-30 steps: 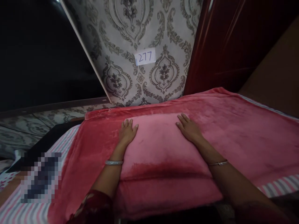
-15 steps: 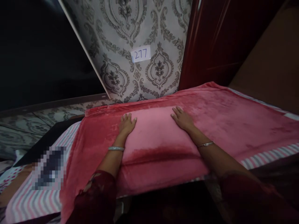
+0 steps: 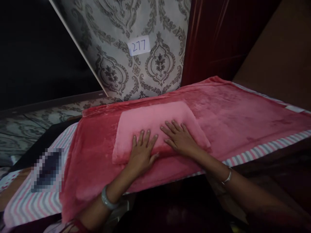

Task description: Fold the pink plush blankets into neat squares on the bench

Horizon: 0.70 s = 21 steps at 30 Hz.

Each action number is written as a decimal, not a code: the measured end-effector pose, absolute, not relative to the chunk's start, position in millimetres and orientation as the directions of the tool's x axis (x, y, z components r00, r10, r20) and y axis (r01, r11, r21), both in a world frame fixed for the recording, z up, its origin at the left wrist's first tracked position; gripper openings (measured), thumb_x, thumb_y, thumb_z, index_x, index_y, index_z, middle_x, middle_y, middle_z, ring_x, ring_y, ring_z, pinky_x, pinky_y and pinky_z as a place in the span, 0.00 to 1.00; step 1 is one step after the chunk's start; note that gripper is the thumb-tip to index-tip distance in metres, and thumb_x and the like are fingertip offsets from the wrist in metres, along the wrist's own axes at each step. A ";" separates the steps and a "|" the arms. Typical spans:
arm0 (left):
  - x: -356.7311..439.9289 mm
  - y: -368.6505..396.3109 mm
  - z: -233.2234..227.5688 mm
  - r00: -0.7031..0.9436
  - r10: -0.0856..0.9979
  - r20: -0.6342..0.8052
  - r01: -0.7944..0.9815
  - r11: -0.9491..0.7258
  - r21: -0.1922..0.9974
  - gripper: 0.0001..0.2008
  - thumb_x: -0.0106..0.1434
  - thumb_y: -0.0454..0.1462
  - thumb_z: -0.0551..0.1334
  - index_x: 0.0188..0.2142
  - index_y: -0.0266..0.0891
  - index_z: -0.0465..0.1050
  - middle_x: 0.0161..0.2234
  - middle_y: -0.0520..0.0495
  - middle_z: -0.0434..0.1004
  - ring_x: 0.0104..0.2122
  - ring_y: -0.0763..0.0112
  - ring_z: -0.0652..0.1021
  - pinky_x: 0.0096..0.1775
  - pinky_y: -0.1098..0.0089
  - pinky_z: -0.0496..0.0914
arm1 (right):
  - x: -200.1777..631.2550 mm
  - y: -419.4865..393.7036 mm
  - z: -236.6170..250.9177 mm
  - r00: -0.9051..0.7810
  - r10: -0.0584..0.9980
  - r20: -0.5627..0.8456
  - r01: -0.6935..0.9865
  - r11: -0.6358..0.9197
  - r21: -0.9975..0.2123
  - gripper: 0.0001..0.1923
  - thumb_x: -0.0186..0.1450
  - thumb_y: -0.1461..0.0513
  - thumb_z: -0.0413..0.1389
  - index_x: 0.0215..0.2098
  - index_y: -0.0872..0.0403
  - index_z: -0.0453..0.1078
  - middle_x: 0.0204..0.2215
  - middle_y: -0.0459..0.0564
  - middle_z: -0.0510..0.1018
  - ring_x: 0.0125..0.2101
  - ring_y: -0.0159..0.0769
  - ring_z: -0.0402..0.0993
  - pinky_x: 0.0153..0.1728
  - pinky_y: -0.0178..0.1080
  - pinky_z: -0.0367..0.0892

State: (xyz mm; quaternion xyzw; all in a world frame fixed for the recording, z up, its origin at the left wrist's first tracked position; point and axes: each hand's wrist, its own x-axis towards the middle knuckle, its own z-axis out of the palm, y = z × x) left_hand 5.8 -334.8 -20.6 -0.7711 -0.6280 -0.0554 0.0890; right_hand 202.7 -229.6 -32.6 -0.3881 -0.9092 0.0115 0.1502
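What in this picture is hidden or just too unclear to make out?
- Head view: whatever lies under the pink blanket is hidden; a raised pad shape shows beneath the left hand and right hand.
- A pixelated patch masks something on the striped sheet.
- The top left is too dark to read.
- Both elbows are cut off by the bottom edge.

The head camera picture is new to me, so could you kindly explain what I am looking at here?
There is no machine: a person wears a camera on the head, looking forward and down at their own bare hands. The left hand and right hand lie flat, fingers spread, side by side on a pink folded blanket. Nothing is gripped. That blanket lies on a larger red blanket spread over a striped sheet. Each wrist wears a bangle. Behind is patterned wallpaper with a paper label reading 277.
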 end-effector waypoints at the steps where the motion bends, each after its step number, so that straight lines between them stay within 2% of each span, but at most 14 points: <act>1: 5.9 -336.8 -29.1 0.197 0.958 0.208 0.980 -0.185 -0.076 0.36 0.68 0.48 0.60 0.72 0.47 0.52 0.73 0.38 0.46 0.71 0.42 0.49 0.66 0.36 0.49 | 203.1 -230.9 -38.3 -0.651 0.709 0.271 0.703 0.698 -0.138 0.29 0.75 0.51 0.46 0.72 0.44 0.55 0.72 0.52 0.52 0.71 0.56 0.45 0.64 0.66 0.49; 7: 0.1 -333.4 -46.0 0.196 0.944 0.264 0.980 -0.178 -0.091 0.39 0.65 0.47 0.63 0.72 0.51 0.51 0.74 0.40 0.44 0.72 0.43 0.48 0.67 0.38 0.47 | 201.2 -230.7 -50.8 -0.627 0.715 0.307 0.706 0.689 -0.162 0.28 0.74 0.53 0.48 0.71 0.45 0.56 0.72 0.51 0.53 0.71 0.54 0.45 0.66 0.64 0.47; 13: -5.6 -334.9 -51.3 0.240 0.892 0.384 0.969 -0.197 -0.147 0.38 0.65 0.41 0.62 0.72 0.48 0.51 0.73 0.40 0.47 0.71 0.43 0.51 0.67 0.40 0.48 | 205.5 -223.0 -42.2 -0.635 0.724 0.271 0.708 0.685 -0.171 0.29 0.73 0.51 0.49 0.71 0.43 0.56 0.72 0.51 0.54 0.71 0.53 0.47 0.65 0.63 0.49; 18: -9.8 -329.6 -58.5 0.258 0.852 0.455 0.965 -0.206 -0.162 0.37 0.63 0.38 0.62 0.71 0.48 0.55 0.72 0.39 0.51 0.70 0.42 0.54 0.65 0.39 0.52 | 230.3 -211.5 -40.0 -0.517 0.806 0.287 0.812 0.568 -0.133 0.29 0.74 0.50 0.48 0.70 0.48 0.60 0.71 0.56 0.54 0.71 0.53 0.47 0.66 0.63 0.46; 21: -10.3 -327.3 -58.3 0.263 0.849 0.458 0.964 -0.210 -0.163 0.35 0.64 0.39 0.61 0.70 0.48 0.57 0.72 0.39 0.52 0.70 0.41 0.56 0.64 0.39 0.53 | 246.7 -209.0 -53.6 -0.430 0.831 0.351 0.830 0.517 -0.207 0.28 0.74 0.51 0.46 0.69 0.49 0.60 0.71 0.55 0.55 0.71 0.52 0.47 0.65 0.62 0.50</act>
